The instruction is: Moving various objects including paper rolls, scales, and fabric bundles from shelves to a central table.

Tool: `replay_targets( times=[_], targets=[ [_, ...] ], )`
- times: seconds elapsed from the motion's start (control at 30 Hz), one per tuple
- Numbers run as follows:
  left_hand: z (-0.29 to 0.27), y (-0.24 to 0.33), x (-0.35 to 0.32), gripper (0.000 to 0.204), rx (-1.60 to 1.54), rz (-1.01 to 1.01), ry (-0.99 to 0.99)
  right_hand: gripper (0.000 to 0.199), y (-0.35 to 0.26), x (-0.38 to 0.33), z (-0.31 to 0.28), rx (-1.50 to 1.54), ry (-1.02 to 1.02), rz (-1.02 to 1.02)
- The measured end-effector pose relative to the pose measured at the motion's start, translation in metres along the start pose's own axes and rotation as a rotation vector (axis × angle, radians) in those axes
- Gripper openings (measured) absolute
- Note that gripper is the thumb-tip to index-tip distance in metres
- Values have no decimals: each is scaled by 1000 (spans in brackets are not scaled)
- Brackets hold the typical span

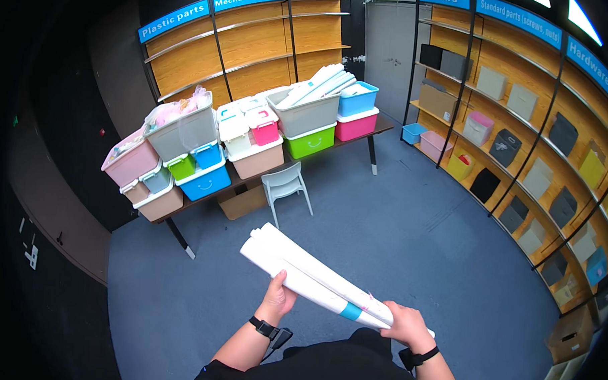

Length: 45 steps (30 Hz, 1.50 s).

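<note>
A bundle of long white rolls (317, 279), like rolled-up sheets, lies slantwise across both my hands in front of my body. A teal band (350, 311) crosses it near its right end, with small pink marks close by. My left hand (279, 301) grips the near side toward the far-left end, thumb on top and fingers hidden underneath. Around the near-right end my right hand (406, 325) is closed, and a short white tip sticks out past it. Both wrists wear black straps.
Ahead, a long dark table (356, 139) bears stacked coloured bins; a grey bin (306, 116) there holds similar white rolls. A small pale chair (285, 184) stands before it. Wooden shelves (500, 126) with boxes and bins line the right. A dark door (62, 208) is at left.
</note>
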<state>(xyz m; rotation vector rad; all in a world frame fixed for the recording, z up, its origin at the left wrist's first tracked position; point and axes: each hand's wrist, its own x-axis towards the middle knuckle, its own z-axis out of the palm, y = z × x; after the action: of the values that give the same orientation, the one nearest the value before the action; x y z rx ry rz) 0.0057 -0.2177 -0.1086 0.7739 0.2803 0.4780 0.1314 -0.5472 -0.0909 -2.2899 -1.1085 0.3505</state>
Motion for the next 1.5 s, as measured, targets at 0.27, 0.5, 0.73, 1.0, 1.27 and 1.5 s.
replay_targets(
  times=[0.27, 0.5, 0.73, 1.0, 1.27, 1.5],
  targets=[
    [6, 3, 213, 67, -23, -7, 83, 56, 101, 197, -36, -37, -3, -31],
    [13, 11, 377, 50, -120, 160, 231, 52, 157, 406, -110, -146, 48, -273],
    [13, 53, 497, 47, -144, 210, 334, 53, 158, 615, -168, -291, 36, -497],
    [11, 137, 702, 50, -205, 176, 161, 56, 127, 845, -240, -466, 162, -607],
    [25, 190, 883, 47, -322, 110, 178, 56, 126, 1032, -308, -624, 213, -629],
    [11, 195, 954, 52, -481, 207, 359, 57, 102, 1167, -337, -700, 169, -870]
  ],
)
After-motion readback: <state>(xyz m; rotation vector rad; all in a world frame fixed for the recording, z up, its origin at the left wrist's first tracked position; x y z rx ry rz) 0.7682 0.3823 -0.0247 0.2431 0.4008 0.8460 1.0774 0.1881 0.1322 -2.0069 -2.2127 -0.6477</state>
